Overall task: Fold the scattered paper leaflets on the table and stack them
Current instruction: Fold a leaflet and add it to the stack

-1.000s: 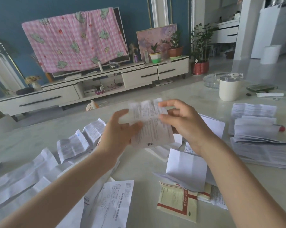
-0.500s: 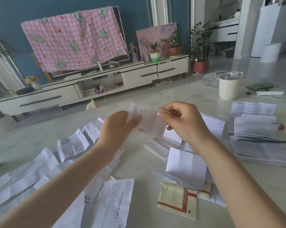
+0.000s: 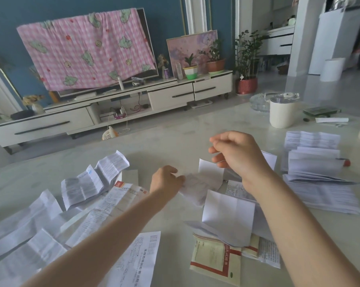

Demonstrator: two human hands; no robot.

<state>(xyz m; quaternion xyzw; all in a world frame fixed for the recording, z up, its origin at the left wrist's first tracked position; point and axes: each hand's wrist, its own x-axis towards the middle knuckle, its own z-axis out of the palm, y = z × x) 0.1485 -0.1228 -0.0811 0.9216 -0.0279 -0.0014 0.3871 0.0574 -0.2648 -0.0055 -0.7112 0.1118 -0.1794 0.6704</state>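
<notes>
Leaflet [image 3: 197, 188] | left hand [image 3: 166, 181] grips it | right hand [image 3: 237, 156] loosely curled

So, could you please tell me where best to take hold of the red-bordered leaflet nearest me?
Probably pinch the red-bordered leaflet by its free left edge, coming from the left: it lies flat, and white sheets overlap its top right.

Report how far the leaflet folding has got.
Done: a stack of leaflets that look folded lies at the right. In hand: the left hand pinches one blurred leaflet low over the table; the right hand hovers above, holding nothing. Left: many loose leaflets at the left and front, so plenty remains.
</notes>
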